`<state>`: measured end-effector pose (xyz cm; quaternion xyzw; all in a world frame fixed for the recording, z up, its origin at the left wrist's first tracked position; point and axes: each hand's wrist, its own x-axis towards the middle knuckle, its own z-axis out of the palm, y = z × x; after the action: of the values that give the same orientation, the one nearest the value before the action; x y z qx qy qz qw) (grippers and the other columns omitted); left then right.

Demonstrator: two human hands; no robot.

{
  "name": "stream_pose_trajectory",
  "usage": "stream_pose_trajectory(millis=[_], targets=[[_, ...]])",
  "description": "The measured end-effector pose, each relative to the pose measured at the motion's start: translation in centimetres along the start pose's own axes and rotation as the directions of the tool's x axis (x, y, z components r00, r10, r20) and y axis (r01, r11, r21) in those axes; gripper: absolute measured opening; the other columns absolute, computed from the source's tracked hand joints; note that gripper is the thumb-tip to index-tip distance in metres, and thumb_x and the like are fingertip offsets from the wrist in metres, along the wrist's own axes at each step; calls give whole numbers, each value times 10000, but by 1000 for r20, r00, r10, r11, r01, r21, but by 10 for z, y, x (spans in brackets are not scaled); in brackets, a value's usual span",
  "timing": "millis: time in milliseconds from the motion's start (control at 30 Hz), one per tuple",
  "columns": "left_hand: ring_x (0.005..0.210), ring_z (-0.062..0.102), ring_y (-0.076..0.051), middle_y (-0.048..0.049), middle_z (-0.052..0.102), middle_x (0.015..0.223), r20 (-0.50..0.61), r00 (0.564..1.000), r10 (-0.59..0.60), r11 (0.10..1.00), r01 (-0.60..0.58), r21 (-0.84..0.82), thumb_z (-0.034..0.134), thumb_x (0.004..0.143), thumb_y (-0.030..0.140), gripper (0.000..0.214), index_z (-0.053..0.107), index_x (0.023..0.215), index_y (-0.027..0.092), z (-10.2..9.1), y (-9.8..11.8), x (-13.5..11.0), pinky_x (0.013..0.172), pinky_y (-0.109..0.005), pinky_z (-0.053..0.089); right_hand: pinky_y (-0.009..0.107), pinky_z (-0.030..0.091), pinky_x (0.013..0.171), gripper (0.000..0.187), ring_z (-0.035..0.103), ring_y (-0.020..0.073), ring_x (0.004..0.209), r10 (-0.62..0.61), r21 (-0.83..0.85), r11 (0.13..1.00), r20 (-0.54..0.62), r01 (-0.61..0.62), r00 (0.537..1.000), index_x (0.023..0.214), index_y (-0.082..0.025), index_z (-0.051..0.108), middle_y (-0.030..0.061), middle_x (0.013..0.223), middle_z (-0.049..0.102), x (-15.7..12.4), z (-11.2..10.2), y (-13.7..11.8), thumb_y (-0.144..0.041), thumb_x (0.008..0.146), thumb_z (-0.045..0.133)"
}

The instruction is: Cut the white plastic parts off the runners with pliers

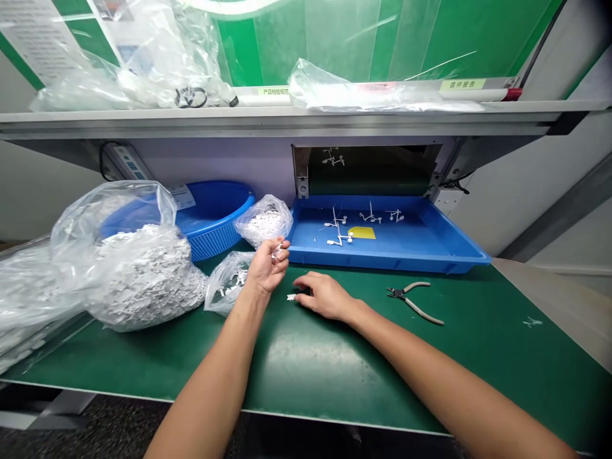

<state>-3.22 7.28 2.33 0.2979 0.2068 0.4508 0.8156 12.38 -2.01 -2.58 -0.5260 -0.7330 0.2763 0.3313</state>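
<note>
Forearms (205, 382): bare, entering from seven and four o'clock over the green bench (306, 376).
Left hand (268, 266): fingers curled in, pinching small white bits (276, 251).
Right hand (327, 296): fingers loosely bent, thumb parted from them, nothing visibly gripped.
White piece (291, 298): flat on the bench at nine o'clock from the right hand, by the thumb tip; whether touching, cannot tell.
Handling: probably light, stiff plastic, slick, fragile where thin; best pinched by opposite edges.
Nippers (406, 298): three o'clock from the right hand, handles spread.
Blue tray (392, 262): about two o'clock, holding white sprues (337, 223).
</note>
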Motion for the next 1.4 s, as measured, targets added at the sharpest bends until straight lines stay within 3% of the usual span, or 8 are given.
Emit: stream_pose_trajectory(millis=[167,367,567,733,967,1067,1167,1400], targets=[[387,325,-6,57,446,688,-28,1000,-6,996,8,86,631,759,172,217,541,951,130,-3,-9,-18,269,-86,179,267,410,717,56,538,142,713,-72,-181,981,22,75,997,826,-203,672,15,834,586,6,6,-5,-257,818,661],[387,346,-27,52,435,633,-84,996,-26,978,43,206,660,771,237,255,574,970,103,10,-54,-17,294,-100,157,270,426,693,178,564,159,713,-32,-290,957,-164,-17,986,865,-184,639,36,792,621,-9,-34,12,-216,924,474],[383,323,-19,66,387,586,-205,979,-2,961,59,272,634,815,237,147,595,895,120,6,-62,-10,325,-109,115,279,426,766,141,601,168,784,-26,-242,970,4,26,1000,865,-207,693,12,852,681,-32,-53,-11,-229,877,555],[382,326,-13,61,393,597,-80,995,53,884,-10,468,543,852,168,87,590,906,117,-1,-75,-3,350,-110,113,278,440,725,177,614,172,764,18,-187,982,48,-9,999,920,-235,709,2,867,693,-89,-53,-50,-265,902,535],[390,330,-5,49,396,611,-75,995,59,843,-10,538,496,896,139,89,569,864,99,-1,-85,-6,383,-88,138,248,473,622,214,621,146,683,203,55,966,436,-251,877,955,-287,692,-3,818,684,-239,-6,-88,-161,881,534],[396,341,-4,48,408,610,-62,994,86,820,-35,572,533,892,164,78,578,862,108,-3,-90,-6,387,-82,151,286,506,698,229,641,179,762,312,-36,948,293,-316,904,976,-262,680,26,867,686,-275,25,-68,-186,913,475],[395,354,-12,48,415,602,-19,995,95,815,-67,576,578,877,169,58,598,858,118,-3,-91,-8,374,-93,142,339,518,833,271,653,221,900,346,-154,931,80,-332,935,1166,-248,627,64,1032,685,-270,56,-41,-267,941,477],[404,357,-16,22,478,680,154,986,-70,927,7,376,718,820,286,212,620,913,123,-2,-76,-17,340,-108,138,395,482,930,190,633,266,984,179,-346,934,253,-84,951,1043,-222,672,100,1074,672,-211,88,-46,-224,913,535]])
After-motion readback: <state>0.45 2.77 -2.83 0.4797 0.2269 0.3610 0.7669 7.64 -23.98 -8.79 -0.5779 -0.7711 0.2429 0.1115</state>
